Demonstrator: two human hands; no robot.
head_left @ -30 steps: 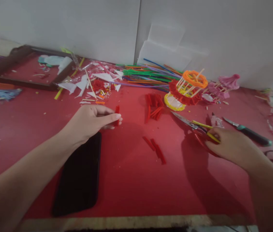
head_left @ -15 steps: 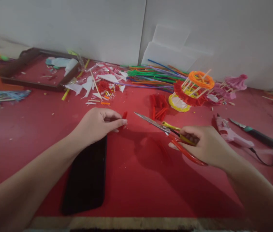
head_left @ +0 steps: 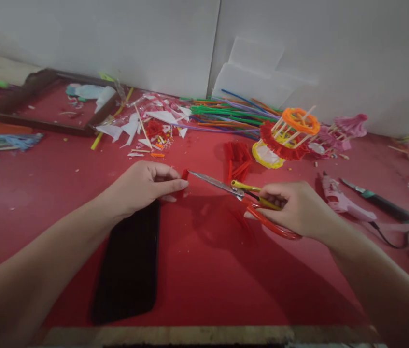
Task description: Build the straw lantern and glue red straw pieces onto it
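Pinched between the thumb and fingers of my left hand (head_left: 146,188) is a short red pipe cleaner piece (head_left: 185,174), mostly hidden by the fingertips. My right hand (head_left: 291,208) grips scissors (head_left: 215,182) with a red handle, the blades together or nearly so and their tip right at the red piece. A yellow-handled tool (head_left: 246,186) with a dark middle is in the same hand. Beyond the scissors lies a bundle of cut red pipe cleaner pieces (head_left: 238,159). A black phone (head_left: 128,266) rests flat under my left wrist.
Behind are long coloured pipe cleaners (head_left: 226,113), paper scraps (head_left: 131,128) and a dark frame (head_left: 45,121). An orange, red and yellow stick model (head_left: 289,137) stands at right, near a pink glue gun (head_left: 342,195) and a green-and-black-handled knife (head_left: 381,200).
My right hand has brought the scissors left, so their tip now meets the red piece. My left hand stays almost where it was, still pinching.
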